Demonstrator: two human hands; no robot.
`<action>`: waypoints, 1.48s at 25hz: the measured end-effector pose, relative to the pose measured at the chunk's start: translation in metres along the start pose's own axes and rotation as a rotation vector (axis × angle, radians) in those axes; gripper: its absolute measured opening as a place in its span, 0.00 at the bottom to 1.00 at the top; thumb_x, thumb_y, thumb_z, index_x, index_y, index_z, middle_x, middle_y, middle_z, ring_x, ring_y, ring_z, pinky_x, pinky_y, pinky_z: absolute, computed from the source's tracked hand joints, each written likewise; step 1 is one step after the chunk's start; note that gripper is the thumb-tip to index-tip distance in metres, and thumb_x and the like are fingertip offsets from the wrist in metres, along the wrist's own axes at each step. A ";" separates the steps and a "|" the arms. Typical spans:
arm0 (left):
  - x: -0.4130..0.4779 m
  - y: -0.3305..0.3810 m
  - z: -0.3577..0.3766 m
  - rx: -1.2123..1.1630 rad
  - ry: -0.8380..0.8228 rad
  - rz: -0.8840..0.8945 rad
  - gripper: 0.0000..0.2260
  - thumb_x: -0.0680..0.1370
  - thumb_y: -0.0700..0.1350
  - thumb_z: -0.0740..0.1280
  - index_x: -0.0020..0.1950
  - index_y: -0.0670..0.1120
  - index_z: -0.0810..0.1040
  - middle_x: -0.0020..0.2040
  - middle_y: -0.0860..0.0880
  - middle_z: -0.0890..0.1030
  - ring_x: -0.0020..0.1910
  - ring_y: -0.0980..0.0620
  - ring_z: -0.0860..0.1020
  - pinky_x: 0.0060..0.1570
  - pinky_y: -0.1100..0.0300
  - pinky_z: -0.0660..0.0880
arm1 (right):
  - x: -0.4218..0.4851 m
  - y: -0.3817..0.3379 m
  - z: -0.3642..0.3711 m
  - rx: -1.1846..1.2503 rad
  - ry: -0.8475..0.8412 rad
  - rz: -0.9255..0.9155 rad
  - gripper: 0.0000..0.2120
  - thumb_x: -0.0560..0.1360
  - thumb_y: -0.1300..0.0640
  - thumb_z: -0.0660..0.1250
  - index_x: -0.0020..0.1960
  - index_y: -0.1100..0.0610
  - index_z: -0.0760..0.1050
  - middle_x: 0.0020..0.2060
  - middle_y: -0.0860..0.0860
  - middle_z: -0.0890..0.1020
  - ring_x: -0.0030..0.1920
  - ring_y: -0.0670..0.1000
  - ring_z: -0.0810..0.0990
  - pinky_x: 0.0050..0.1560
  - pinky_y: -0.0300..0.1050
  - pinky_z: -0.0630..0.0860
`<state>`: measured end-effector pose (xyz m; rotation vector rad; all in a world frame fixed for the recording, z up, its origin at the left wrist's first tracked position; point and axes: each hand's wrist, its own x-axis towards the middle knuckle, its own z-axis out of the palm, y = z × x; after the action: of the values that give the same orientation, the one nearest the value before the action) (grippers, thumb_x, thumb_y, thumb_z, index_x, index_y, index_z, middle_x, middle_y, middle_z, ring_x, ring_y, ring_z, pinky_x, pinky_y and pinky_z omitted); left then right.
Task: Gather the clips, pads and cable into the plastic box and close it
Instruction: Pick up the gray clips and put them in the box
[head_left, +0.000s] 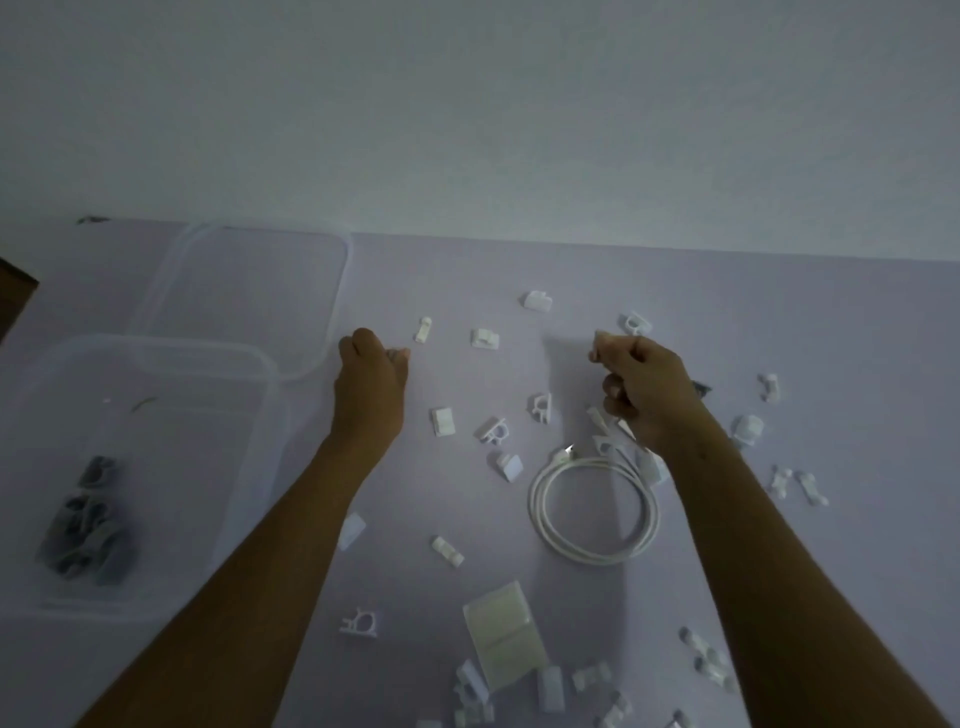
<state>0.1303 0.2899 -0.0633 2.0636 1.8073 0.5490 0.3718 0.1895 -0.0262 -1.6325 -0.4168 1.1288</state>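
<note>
A clear plastic box stands at the left with several grey clips inside. Its clear lid lies flat behind it. Several white clips are scattered over the pale table. A coiled white cable lies right of centre. A stack of translucent pads sits near the front. My left hand is closed, with a small white piece showing at its fingertips, just right of the lid. My right hand is closed on white clips above the cable's end.
A white wall rises behind the table's far edge. A dark brown surface shows at the far left. More white clips crowd the front right of the table.
</note>
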 end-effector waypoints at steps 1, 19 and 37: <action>-0.005 0.007 -0.004 -0.132 -0.001 0.028 0.10 0.79 0.46 0.61 0.49 0.39 0.67 0.45 0.41 0.73 0.39 0.44 0.74 0.40 0.53 0.71 | -0.008 -0.002 -0.010 0.197 -0.055 0.052 0.09 0.79 0.56 0.63 0.41 0.57 0.75 0.38 0.54 0.79 0.24 0.45 0.66 0.21 0.35 0.62; -0.047 0.229 0.060 -0.124 -0.485 0.609 0.12 0.76 0.50 0.66 0.54 0.44 0.74 0.35 0.48 0.76 0.39 0.45 0.76 0.42 0.56 0.71 | -0.066 0.027 -0.158 0.643 0.064 0.181 0.12 0.78 0.50 0.63 0.42 0.57 0.68 0.34 0.54 0.77 0.27 0.47 0.77 0.16 0.32 0.65; -0.045 0.242 0.085 -0.291 -0.506 0.226 0.20 0.79 0.56 0.59 0.39 0.42 0.79 0.37 0.44 0.81 0.35 0.46 0.76 0.38 0.56 0.73 | -0.046 0.048 -0.148 -1.248 0.139 -0.342 0.16 0.78 0.53 0.61 0.62 0.60 0.70 0.43 0.53 0.80 0.40 0.53 0.78 0.46 0.48 0.77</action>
<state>0.3759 0.2132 -0.0200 1.9838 1.1478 0.2856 0.4599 0.0549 -0.0480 -2.5079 -1.4337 0.4295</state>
